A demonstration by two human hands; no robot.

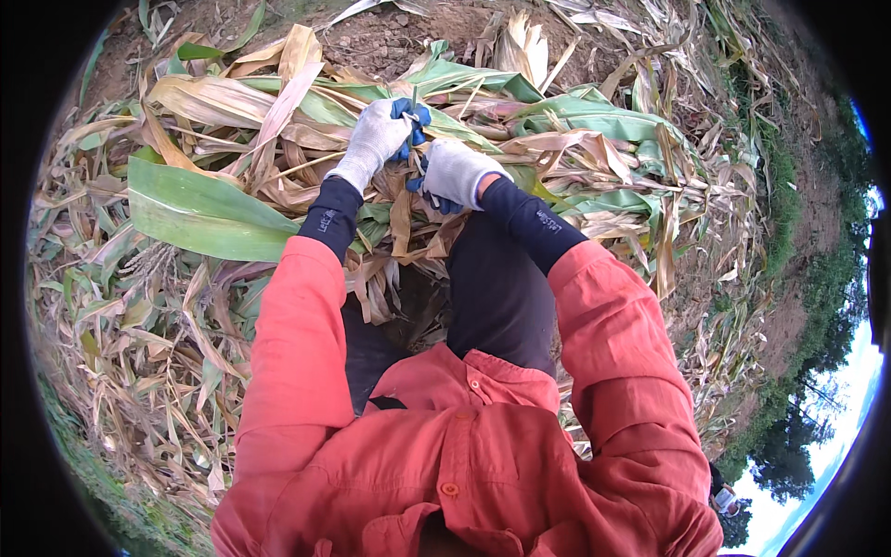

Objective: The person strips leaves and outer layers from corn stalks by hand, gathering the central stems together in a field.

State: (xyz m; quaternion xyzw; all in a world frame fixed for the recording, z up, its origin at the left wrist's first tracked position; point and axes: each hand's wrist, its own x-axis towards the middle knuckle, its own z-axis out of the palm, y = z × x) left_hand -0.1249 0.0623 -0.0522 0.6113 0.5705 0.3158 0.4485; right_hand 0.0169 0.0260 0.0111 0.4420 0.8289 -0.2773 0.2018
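A bundle of cut corn stalks point(592, 143) with green and dry leaves lies crosswise before me. Over its middle, my left hand point(379, 136), in a white knit glove with blue-coated fingers, is closed on a thin greenish strip point(415, 94); whether it is leaf or twine I cannot tell. Close beside it on the right is my right hand point(456, 174), gloved the same way. Its fingers are curled near the lower part of the strip, and the back of the glove hides what they hold. A broad green corn leaf point(202, 209) juts out to the left.
Dry corn leaves and stalks point(139, 369) cover the ground at left. Bare brown soil point(376, 45) shows beyond the bundle. My bent knee point(501, 292) presses close to the bundle's near side. Far off at lower right is another person point(724, 498), near trees point(779, 445).
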